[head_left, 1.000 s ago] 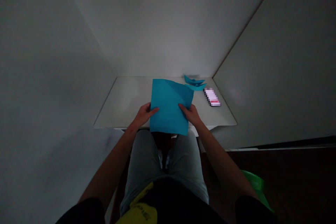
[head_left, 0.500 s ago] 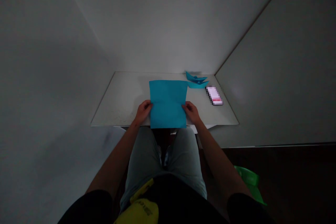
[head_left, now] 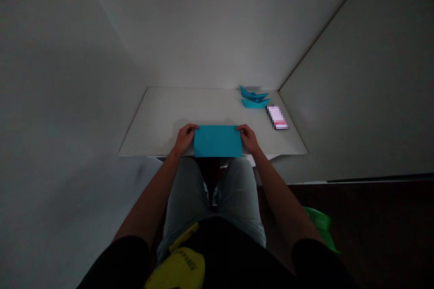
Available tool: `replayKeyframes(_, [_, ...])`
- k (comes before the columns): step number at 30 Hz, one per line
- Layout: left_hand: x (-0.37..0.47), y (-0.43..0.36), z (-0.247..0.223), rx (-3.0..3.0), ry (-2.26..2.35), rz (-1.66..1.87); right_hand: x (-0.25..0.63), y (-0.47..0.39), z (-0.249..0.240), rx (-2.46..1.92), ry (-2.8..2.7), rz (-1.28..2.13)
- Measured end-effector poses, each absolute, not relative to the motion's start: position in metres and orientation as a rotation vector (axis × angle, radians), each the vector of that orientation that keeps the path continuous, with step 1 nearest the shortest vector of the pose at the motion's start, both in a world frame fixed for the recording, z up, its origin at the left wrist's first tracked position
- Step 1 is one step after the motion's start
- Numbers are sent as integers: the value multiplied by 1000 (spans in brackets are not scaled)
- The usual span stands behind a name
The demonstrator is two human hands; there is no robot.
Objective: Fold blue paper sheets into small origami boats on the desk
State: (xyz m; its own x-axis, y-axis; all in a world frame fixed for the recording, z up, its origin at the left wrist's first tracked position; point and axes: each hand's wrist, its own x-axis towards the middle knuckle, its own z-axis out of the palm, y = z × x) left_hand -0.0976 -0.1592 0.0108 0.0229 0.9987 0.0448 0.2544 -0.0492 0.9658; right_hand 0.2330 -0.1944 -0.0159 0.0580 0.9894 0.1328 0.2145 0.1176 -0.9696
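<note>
A blue sheet of paper (head_left: 218,141) shows as a wide rectangle at the front edge of the white table, its upper half folded out of sight. My left hand (head_left: 186,136) pinches its upper left corner. On the other side, my right hand (head_left: 247,137) grips the upper right corner the same way. Two blue folded paper boats (head_left: 255,103) sit close together at the back right of the table.
A phone (head_left: 277,117) with a blurred bright screen lies near the right side of the white table (head_left: 152,117). Walls rise behind and on both sides. Low on the right stands a green plastic object (head_left: 320,221), partly behind my arm.
The blue sheet, a full square before, now appears about half as tall, folded along its upper edge. Both hands have gone from its side edges to its upper corners.
</note>
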Motion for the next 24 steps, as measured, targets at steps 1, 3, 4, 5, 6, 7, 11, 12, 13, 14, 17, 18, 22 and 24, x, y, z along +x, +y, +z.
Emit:
replayKeyframes(1, [-97,-159,10,1439,1368,1098,233,-194,-16,-1309,-1371,937])
replayKeyframes(3, [-96,-158,10,1423,1361,1125,232,-195,-16,-1347,-1389,893])
replayKeyframes(4, [-96,-159,10,1410,1350,1160,232,-195,-15,-1371,-1397,870])
replayKeyframes(5, [-95,-160,11,1405,1343,1208,232,-196,-15,-1392,-1403,848])
replayKeyframes(6, [-94,-161,12,1420,1346,1262,232,-196,-14,-1408,-1410,830])
replayKeyframes(7, [-91,-163,14,1462,1362,1311,232,-196,-14,-1418,-1416,815])
replayKeyframes(11, [-70,-179,24,1891,1393,1213,231,-196,-12,-1436,-1434,795])
replayKeyframes(12, [-61,-184,24,2016,1361,1113,231,-195,-12,-1438,-1424,799])
replayKeyframes(13, [-52,-190,24,2135,1321,996,231,-195,-13,-1434,-1407,803])
replayKeyframes(14, [-43,-194,22,2237,1292,877,231,-194,-13,-1423,-1384,807])
replayKeyframes(17, [-23,-204,13,2403,1349,552,229,-193,-15,-1359,-1323,850])
replayKeyframes(18, [-19,-205,9,2426,1378,478,229,-194,-15,-1341,-1318,870])
replayKeyframes(22, [-18,-199,2,2482,1390,352,225,-198,-13,-1351,-1402,909])
replayKeyframes(24, [-19,-196,3,2495,1391,333,223,-201,-10,-1360,-1518,866])
